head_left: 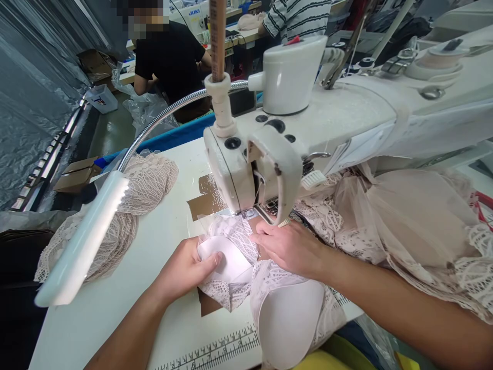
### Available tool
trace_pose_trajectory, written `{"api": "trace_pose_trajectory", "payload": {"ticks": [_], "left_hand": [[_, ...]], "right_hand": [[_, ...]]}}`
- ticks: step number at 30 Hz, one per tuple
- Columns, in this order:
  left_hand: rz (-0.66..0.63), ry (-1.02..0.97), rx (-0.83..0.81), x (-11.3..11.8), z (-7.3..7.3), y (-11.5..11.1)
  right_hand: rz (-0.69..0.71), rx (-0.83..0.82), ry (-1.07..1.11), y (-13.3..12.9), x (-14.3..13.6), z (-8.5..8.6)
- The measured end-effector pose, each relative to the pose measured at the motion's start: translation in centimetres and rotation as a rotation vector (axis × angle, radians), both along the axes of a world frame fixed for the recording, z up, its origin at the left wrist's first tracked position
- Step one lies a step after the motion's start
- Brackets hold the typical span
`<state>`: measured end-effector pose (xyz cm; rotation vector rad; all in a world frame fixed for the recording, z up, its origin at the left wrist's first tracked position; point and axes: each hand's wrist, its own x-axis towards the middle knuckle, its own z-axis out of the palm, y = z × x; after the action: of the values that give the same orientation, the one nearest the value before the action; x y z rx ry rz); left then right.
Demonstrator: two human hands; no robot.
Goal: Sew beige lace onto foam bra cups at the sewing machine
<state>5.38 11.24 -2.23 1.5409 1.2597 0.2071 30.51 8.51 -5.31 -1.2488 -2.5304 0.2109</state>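
Note:
A pale lace bra piece with two smooth cups (pixel 291 321) lies under the sewing machine (pixel 246 169), its lace edge close to the needle area. My left hand (pixel 192 264) grips the left cup, thumb on its smooth inner face and fingers hidden beneath. With fingertips on the lace just right of the presser foot, my right hand (pixel 288 244) presses the fabric down; its fingers are bent and partly overlapped. The right-hand cup hangs over the table's front edge. Brown tape patches (pixel 204 205) show on the table around the work.
Stacked lace cups (pixel 148 182) lie on the left of the table (pixel 169 241), under a lamp (pixel 82 241) on a bendable neck. Beige lace garments (pixel 416 216) are heaped on the right. A printed ruler (pixel 215 354) runs along the front edge. Two people work behind.

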Motion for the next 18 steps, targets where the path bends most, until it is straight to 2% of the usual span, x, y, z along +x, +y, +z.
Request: {"api": "trace_pose_trajectory", "payload": {"ticks": [11, 18], "left_hand": [[0.051, 0.029, 0.062, -0.14, -0.14, 0.61], [0.097, 0.023, 0.085, -0.19, 0.05, 0.4]], "right_hand": [[-0.101, -0.037, -0.063, 0.28, -0.75, 0.51], [-0.071, 0.08, 0.007, 0.24, 0.14, 0.19]]}}
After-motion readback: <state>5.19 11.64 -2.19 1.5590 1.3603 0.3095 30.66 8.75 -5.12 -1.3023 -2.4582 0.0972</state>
